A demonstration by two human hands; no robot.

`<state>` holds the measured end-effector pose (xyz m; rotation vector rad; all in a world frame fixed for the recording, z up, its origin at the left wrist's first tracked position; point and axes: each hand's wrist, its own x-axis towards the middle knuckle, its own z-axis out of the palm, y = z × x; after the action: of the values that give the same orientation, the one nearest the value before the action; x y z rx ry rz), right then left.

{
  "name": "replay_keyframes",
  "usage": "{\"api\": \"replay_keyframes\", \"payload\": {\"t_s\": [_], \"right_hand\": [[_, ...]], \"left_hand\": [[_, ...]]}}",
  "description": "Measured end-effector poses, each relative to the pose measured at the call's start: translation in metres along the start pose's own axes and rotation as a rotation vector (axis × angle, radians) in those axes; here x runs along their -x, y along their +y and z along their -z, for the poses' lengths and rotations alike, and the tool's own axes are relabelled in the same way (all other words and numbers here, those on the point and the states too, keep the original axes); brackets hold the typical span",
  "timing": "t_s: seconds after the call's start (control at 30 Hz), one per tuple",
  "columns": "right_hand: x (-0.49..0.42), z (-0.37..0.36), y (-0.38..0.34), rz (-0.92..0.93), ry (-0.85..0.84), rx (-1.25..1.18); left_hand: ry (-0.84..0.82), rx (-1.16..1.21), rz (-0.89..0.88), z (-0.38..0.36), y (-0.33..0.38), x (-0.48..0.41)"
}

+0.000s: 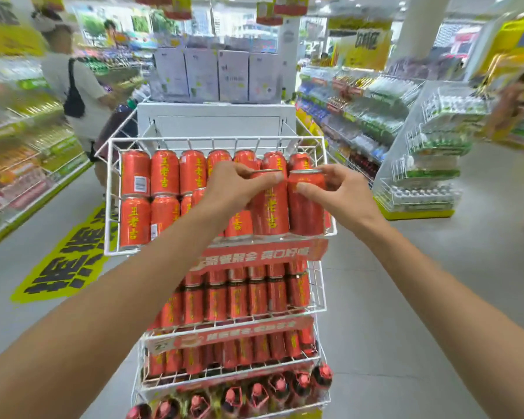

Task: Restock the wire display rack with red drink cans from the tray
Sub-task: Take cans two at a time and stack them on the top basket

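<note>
Forearms: both reach in from the bottom edge toward the rack.
Left hand (pixel 236 184): fingers curled over the rim of an upright red can (pixel 268 207).
Right hand (pixel 342 192): thumb and fingers pinch the top of a neighbouring can (pixel 304 204), just beside the first.
Place: front right of the top basket (pixel 109 176), among rows of like cans.
Below: more shelves of cans, then dark bottles (pixel 257 391).
Room: grey floor (pixel 406 282), yellow floor sticker (pixel 67 258), stocked side shelves (pixel 360 116), a person (pixel 73 83) at left.
Unclear: the surroundings are blurred; the hands hide the cans behind them.
</note>
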<state>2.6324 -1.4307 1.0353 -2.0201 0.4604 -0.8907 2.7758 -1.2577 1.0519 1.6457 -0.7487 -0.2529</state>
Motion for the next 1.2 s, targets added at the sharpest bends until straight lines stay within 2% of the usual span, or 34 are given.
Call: {"api": "replay_keyframes", "payload": {"t_s": [0.13, 0.27, 0.43, 0.67, 0.83, 1.2], "right_hand": [[-0.056, 0.005, 0.004, -0.015, 0.064, 0.056], [-0.117, 0.008, 0.017, -0.029, 0.065, 0.078], [-0.160, 0.003, 0.037, -0.020, 0.046, 0.162], [-0.166, 0.001, 0.057, 0.034, 0.051, 0.229], [-0.167, 0.000, 0.059, 0.085, 0.060, 0.276], [-0.168, -0.005, 0.063, 0.122, 0.105, 0.365]], "left_hand": [[0.101, -0.078, 0.024, -0.017, 0.008, -0.068], [0.211, -0.142, 0.044, -0.037, 0.023, -0.123], [0.279, -0.171, 0.122, -0.051, 0.008, -0.168], [0.331, -0.187, 0.171, -0.071, -0.015, -0.173], [0.339, -0.107, 0.191, -0.076, -0.024, -0.178], [0.272, -0.020, 0.262, -0.079, -0.022, -0.176]]}}
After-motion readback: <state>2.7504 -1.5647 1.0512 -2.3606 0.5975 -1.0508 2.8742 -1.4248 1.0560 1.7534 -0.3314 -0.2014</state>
